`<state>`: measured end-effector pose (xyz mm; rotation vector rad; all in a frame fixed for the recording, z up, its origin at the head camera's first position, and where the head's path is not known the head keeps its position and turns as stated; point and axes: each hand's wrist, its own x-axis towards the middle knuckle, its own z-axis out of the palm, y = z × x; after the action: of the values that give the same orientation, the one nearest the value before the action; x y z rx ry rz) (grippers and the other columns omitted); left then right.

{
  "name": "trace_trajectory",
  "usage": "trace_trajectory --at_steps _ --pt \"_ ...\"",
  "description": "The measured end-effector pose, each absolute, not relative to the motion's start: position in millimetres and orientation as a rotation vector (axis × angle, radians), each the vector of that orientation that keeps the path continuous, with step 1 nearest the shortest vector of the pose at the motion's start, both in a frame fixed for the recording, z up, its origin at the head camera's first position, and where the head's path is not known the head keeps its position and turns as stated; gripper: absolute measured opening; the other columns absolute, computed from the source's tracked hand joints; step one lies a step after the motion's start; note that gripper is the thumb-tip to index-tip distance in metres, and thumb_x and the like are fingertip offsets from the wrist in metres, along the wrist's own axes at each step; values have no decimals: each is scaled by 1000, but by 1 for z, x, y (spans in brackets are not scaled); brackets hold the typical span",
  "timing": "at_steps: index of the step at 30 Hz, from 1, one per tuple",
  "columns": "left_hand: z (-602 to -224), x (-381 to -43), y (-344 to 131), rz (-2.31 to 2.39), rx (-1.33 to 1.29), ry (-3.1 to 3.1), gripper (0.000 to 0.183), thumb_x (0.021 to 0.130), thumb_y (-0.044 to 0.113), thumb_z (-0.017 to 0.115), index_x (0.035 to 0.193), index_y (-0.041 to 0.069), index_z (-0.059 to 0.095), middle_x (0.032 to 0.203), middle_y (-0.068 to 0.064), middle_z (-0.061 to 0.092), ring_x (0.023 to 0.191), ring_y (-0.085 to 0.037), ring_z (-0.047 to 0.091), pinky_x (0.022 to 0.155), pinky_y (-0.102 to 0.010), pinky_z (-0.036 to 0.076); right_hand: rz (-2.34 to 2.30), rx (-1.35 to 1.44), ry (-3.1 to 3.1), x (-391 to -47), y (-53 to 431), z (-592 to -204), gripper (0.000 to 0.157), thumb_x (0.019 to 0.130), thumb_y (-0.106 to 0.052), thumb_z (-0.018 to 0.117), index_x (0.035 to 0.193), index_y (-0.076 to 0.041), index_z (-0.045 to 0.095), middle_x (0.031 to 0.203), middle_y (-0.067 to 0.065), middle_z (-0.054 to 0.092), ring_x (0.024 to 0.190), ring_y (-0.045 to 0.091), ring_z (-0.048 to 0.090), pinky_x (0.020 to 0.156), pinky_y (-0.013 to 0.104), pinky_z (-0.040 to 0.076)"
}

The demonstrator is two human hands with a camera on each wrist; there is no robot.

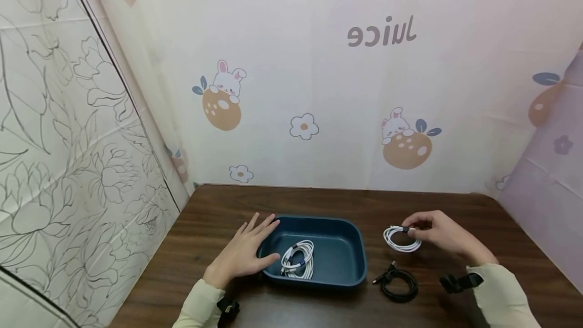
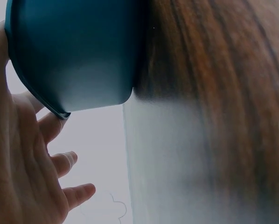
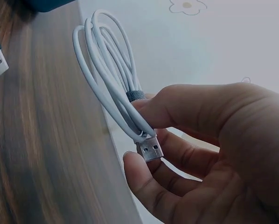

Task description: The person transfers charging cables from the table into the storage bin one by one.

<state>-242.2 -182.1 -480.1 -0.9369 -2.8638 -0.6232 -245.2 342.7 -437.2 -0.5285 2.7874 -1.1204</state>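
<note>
My right hand (image 1: 439,232) pinches a coiled white USB cable (image 1: 402,239) between thumb and fingers, to the right of a dark blue tray (image 1: 339,282). In the right wrist view a dark tie (image 3: 136,95) binds the coil, and its metal USB plug (image 3: 151,149) sticks out by the fingers. With fingers spread and straight, my left hand (image 1: 243,252) rests at the tray's left rim. Another coiled white cable (image 1: 306,270), also tied, lies inside the tray on its left side. From the left wrist view the tray's outer wall (image 2: 79,51) shows beside the hand.
A coiled black USB cable (image 1: 399,295) lies on the brown wooden table (image 1: 227,199), right of the tray and nearer to me than the held cable. Behind the table hangs a printed curtain (image 1: 319,90); a flower-patterned sheet (image 1: 68,166) borders the left side.
</note>
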Motion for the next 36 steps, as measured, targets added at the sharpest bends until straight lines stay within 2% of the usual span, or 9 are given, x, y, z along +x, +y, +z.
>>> trace_trajectory --at_steps 7,19,26,36 --pt "-482 -243 -181 -615 -935 -2855 78 98 57 61 165 25 36 173 -2 30 159 -47 20 118 -78 24 -1138 -568 2808 -247 335 -434 16 97 -11 73 111 -4 76 97 6 71 79 5 58 65 26 52" --pt "-482 -241 -181 -602 -934 -2856 79 98 57 61 165 25 36 173 -2 30 159 -48 19 118 -77 24 -1099 -623 2830 -258 320 -420 16 98 -14 73 112 -8 77 99 3 73 81 5 59 67 25 52" --pt "-483 -240 -181 -599 -924 -2862 79 98 57 62 165 26 35 174 3 28 160 -47 19 119 -76 24 -1103 -637 2820 -265 307 -412 15 97 -12 73 111 -8 77 98 4 74 80 8 61 67 26 54" --pt "-482 -243 -181 -603 -936 -2850 79 98 56 62 165 24 36 173 -2 30 159 -48 19 118 -77 24 -992 -667 2828 -280 286 -391 16 98 -13 72 112 -10 77 102 4 75 82 11 63 69 27 54"
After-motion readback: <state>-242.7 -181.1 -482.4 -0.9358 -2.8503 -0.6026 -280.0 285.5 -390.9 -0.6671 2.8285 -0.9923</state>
